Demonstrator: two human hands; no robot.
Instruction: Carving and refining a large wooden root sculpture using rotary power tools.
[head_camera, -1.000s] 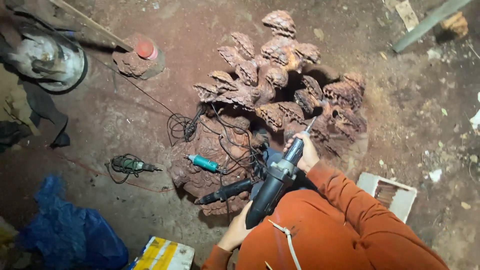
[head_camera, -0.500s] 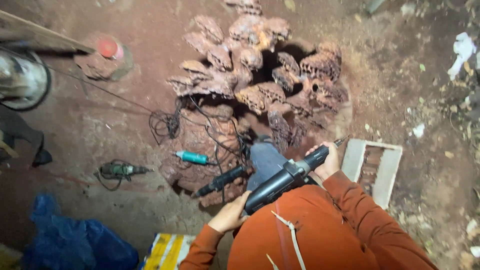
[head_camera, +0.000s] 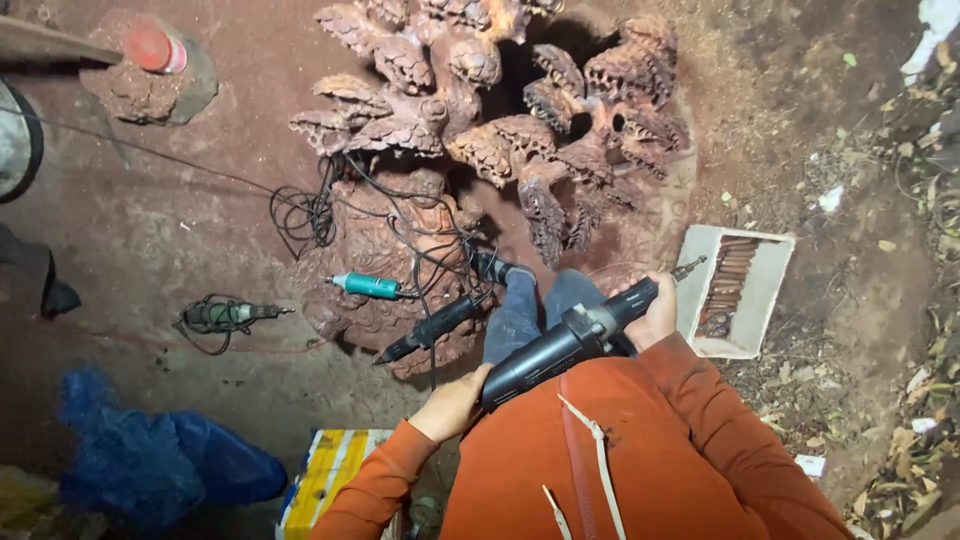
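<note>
Red-brown dirt floor (head_camera: 200, 230) under dim light, littered with leaves and scraps at the right edge. At centre and far, a large carved wooden sculpture (head_camera: 490, 130) of scaled, cone-like clusters, with black cables (head_camera: 310, 215) tangled across its near-left side. Near the middle, a black handheld rotary grinder (head_camera: 570, 345) held level over the lap, thin bit aimed right toward a shallow white tray (head_camera: 765, 290) of brown rods. Right hand (head_camera: 655, 310) wrapped closed round the slim front neck, just behind the bit; left hand (head_camera: 455, 400) closed at the thick rear end of the body. Orange sleeves and blue trousers below.

Left of the sculpture: a teal-handled tool (head_camera: 368, 286) and a second black grinder (head_camera: 435, 325) resting on the carving's base, and a small green tool (head_camera: 225, 316) lying apart on the floor. Far left, a red-capped can (head_camera: 155, 47) on a lump of wood. Near left, a blue bag (head_camera: 150, 460) and a yellow-striped box (head_camera: 325, 480).

Judging by build, a rigid, fairly heavy tool, weight toward the motor end, trailing a cord; hard casing likely dusty and a little slick. Best taken as here: one grip at the narrow neck for control, one at the rear for support, clear of the bit.
</note>
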